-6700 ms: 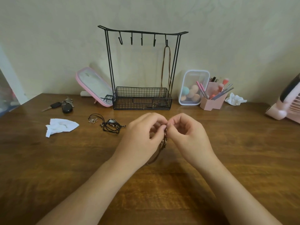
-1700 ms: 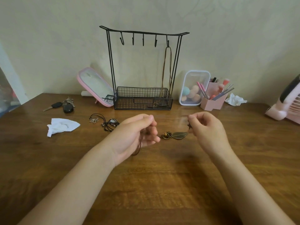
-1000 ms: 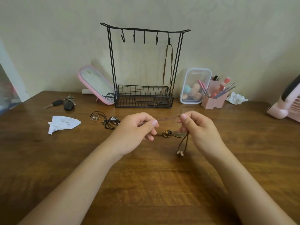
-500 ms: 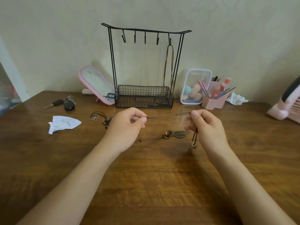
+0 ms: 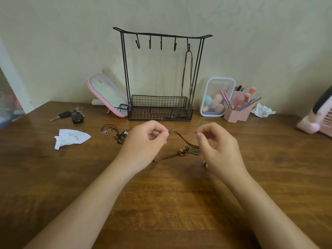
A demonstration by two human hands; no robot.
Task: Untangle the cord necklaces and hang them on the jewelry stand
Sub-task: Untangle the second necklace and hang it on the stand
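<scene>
Dark wooden table (image 5: 53, 177) against a pale cream wall (image 5: 53, 42); soft light.

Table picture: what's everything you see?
Black wire jewelry stand: one, black, back middle.
Hanging brown cord necklace: one, brown, stand's rightmost hook.
Brown leaf-pendant cord necklace: one, brown, front middle.
Tangled black cord necklaces: one heap, black, left of centre.
Pink-framed mirror: one, pink, left of stand.
Car keys: one bunch, black, back left.
Crumpled white tissues: two, white, left, far right.
Clear sponge box: one, clear, right of stand.
Pink brush holder: one, pink, beside box.
Pink appliance: one, pink, right edge.
Brown wooden table: one, brown, underneath.
Hands: two, left hand, right hand, pinching leaf necklace.
</scene>
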